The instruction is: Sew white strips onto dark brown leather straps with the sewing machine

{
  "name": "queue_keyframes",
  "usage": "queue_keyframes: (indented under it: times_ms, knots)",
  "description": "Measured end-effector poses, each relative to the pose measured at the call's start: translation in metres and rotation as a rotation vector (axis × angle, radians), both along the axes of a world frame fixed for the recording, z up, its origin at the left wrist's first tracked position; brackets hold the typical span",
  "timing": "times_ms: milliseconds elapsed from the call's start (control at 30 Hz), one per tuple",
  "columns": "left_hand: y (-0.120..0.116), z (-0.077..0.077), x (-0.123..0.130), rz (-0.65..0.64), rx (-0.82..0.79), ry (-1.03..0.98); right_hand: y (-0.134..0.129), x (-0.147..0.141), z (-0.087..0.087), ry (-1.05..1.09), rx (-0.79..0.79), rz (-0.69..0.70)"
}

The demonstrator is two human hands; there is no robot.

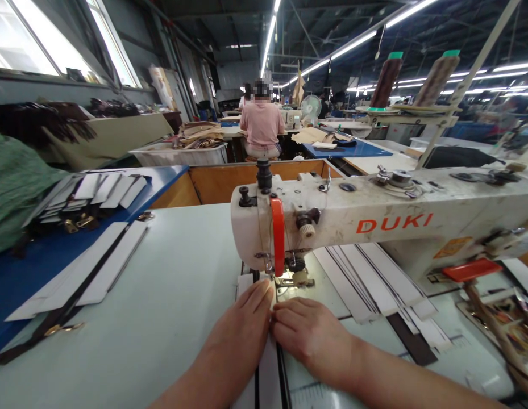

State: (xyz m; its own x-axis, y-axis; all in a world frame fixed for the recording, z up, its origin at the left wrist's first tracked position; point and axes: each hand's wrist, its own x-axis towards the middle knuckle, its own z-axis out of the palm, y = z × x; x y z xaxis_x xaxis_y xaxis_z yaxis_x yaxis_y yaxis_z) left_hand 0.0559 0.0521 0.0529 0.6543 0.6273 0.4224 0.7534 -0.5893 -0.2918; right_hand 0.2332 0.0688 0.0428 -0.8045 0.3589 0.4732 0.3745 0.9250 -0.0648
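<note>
Two bare forearms are stretched in from the lower edge of the frame, and both hands are brought close together at lower centre. A long white strip with dark edging [269, 372] is seen running from bottom centre up between the arms, on a pale green bench [182, 272], its far end hidden by the hands near the needle area. By the left hand [250, 312], the strip is covered, the fingers held together and pointed forward. On the right hand [308, 329], the fingers are bunched and curled at the strip's right side; whether it is pinched by either hand cannot be told.

Just beyond, a white sewing machine [340, 218] is marked "DUKI" in orange-red letters, with a red upright bar [278, 236] mounted at its left end. More white strips [366, 278] are fanned beneath its arm, right of centre. At left, white pieces with dark straps [93, 267] are laid out, a gold-coloured clasp [63, 328] attached. Two thread cones [386, 82] are held at upper right. At upper centre, a seated person in pink [262, 125] is seen from behind.
</note>
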Motion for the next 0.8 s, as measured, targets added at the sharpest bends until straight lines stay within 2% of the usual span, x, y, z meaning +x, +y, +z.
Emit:
queue_keyframes:
  times_ms: [133,333,467,633,800]
  knots:
    - [-0.0017,-0.0015,-0.0002,0.017,-0.032,0.032,0.0008,-0.0001,0.0011,0.015,0.007,0.002]
    - [-0.001,0.0001,0.0018,0.024,0.005,0.029,0.0019,0.0004,-0.0015,0.025,0.01,0.006]
    - [-0.0023,0.0003,0.0012,0.045,-0.044,0.037,0.0009,0.0006,-0.0009,0.009,-0.02,-0.003]
    - [-0.0015,-0.0002,0.0006,0.033,-0.104,0.019,0.0027,0.0014,0.0028,-0.01,-0.039,0.0]
    - [-0.0009,-0.0039,-0.0002,0.008,-0.08,-0.07,0.0005,0.006,0.0073,-0.047,-0.03,-0.004]
